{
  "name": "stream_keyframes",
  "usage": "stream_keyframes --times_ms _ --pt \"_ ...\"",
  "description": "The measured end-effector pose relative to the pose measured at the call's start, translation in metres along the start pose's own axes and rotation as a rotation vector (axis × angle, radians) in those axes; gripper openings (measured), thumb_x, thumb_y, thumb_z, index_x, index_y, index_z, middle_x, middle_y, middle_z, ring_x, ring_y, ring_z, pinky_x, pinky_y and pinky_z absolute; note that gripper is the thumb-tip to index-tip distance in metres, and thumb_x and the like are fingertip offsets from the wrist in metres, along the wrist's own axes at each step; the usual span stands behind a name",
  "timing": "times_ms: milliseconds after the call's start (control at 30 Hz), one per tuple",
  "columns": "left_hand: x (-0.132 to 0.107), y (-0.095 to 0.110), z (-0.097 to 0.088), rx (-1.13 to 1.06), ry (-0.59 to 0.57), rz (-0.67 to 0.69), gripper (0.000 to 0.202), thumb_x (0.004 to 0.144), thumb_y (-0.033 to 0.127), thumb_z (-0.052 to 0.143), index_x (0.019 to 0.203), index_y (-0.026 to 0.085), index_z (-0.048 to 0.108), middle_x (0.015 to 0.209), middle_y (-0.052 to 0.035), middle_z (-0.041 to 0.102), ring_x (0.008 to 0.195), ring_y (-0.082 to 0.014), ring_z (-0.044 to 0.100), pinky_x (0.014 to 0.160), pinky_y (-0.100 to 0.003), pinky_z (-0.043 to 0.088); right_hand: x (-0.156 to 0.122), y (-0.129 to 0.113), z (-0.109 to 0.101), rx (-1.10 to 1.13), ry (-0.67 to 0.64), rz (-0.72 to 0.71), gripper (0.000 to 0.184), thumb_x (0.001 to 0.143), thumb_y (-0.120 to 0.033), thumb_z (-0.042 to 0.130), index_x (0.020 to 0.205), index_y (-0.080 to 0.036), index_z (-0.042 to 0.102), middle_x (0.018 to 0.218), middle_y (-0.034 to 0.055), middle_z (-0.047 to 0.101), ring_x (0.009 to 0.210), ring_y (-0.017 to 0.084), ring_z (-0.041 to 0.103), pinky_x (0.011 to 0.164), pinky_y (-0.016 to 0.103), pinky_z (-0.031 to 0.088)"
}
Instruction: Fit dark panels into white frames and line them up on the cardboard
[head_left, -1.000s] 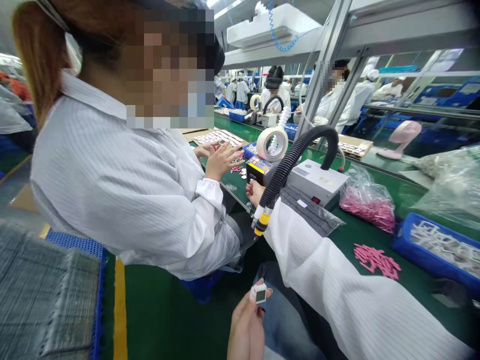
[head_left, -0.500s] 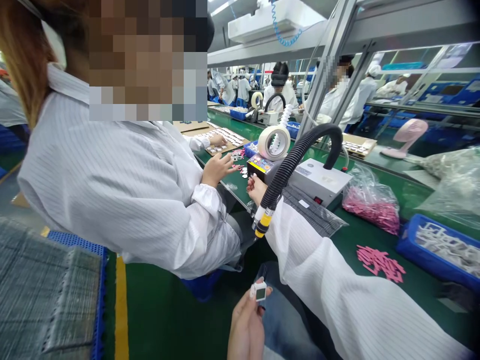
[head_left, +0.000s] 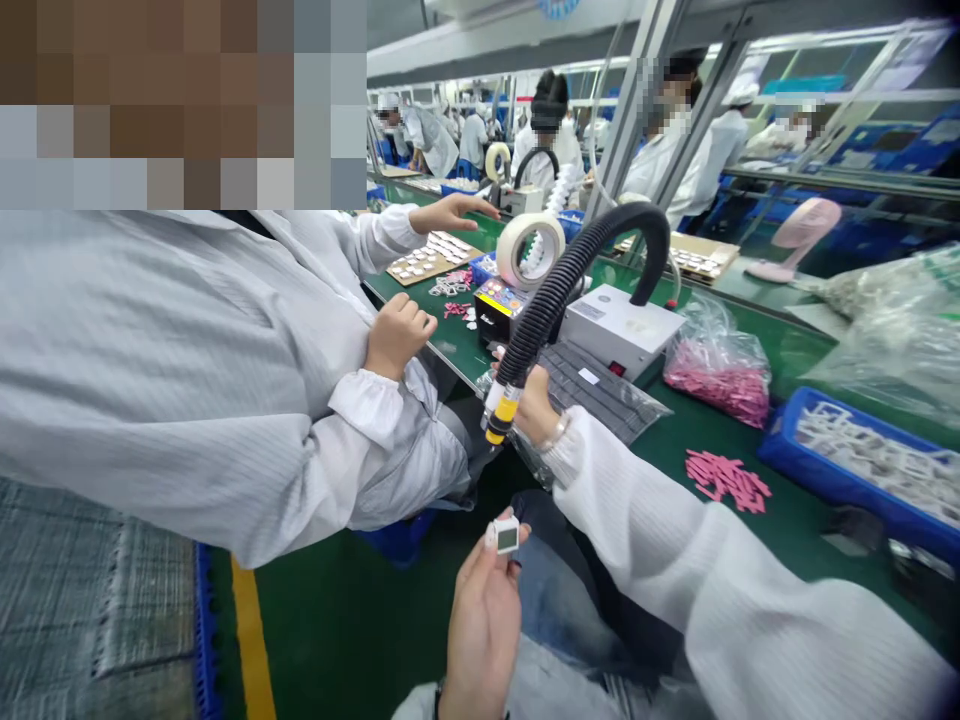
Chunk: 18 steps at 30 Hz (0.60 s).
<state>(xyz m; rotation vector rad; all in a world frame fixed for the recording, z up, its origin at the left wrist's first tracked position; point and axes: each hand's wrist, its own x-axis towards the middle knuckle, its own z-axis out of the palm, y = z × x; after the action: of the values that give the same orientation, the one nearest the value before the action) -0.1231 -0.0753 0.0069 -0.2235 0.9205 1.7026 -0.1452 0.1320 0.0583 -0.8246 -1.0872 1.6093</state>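
Near my lap, my left hand pinches a small white device with a grey screen between thumb and fingers. My right hand is at the bench edge, partly behind a black corrugated hose with a yellow-banded nozzle. Its visible fingers look curled, but the hose hides what they hold, if anything. Clear plastic film shows just below that hand. Beside it lies a dark sheet in a clear bag. A black box with a colourful label stands just beyond.
A co-worker in a white coat sits close on my left, both hands over the bench. A white machine, a tape roll, a bag of pink strips, loose pink strips and a blue bin of white frames occupy the bench.
My right hand has drawn back from the black box toward me, to the bench edge behind the nozzle. The co-worker's far hand has lifted off the boards. My left hand still holds the device.
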Motion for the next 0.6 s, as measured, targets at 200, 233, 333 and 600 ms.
stream_keyframes --times_ms 200,233,333,600 --pt "0.002 -0.005 0.043 -0.096 0.054 -0.094 0.022 0.091 0.022 0.051 0.091 0.018 0.072 0.088 -0.0033 0.072 0.089 -0.0121 0.062 0.075 -0.023 0.037 -0.095 -0.043 -0.102 -0.208 -0.054 0.051 0.029 0.069 -0.038 0.079 0.074 -0.012 0.068 0.060 -0.0007 0.061 0.053 0.008 0.051 0.052 0.020 0.041" --pt "0.002 -0.009 0.051 -0.098 0.035 -0.129 0.022 0.091 0.023 0.050 0.090 0.018 0.072 0.086 -0.0032 0.071 0.087 -0.0122 0.062 0.074 -0.023 0.038 -0.110 -0.055 -0.116 -0.246 -0.100 0.066 0.030 0.070 -0.041 0.078 0.074 -0.012 0.069 0.060 0.0001 0.061 0.054 0.009 0.052 0.052 0.022 0.041" --pt "-0.002 -0.024 0.074 -0.086 -0.066 -0.262 0.021 0.090 0.021 0.051 0.083 0.018 0.071 0.081 -0.0030 0.071 0.083 -0.0128 0.063 0.070 -0.024 0.037 -0.138 -0.089 -0.147 -0.435 -0.323 0.020 0.035 0.087 -0.046 0.059 0.072 -0.015 0.065 0.064 0.0006 0.058 0.058 0.010 0.051 0.055 0.023 0.040" --pt "-0.021 -0.062 0.110 -0.007 -0.182 -0.469 0.019 0.089 0.019 0.053 0.081 0.018 0.070 0.077 0.0009 0.071 0.074 -0.0089 0.061 0.064 -0.023 0.035 -0.148 -0.135 -0.184 -0.951 -0.639 -0.264 0.024 0.097 -0.024 0.046 0.075 -0.016 0.052 0.075 -0.0007 0.053 0.068 0.008 0.048 0.065 0.021 0.038"
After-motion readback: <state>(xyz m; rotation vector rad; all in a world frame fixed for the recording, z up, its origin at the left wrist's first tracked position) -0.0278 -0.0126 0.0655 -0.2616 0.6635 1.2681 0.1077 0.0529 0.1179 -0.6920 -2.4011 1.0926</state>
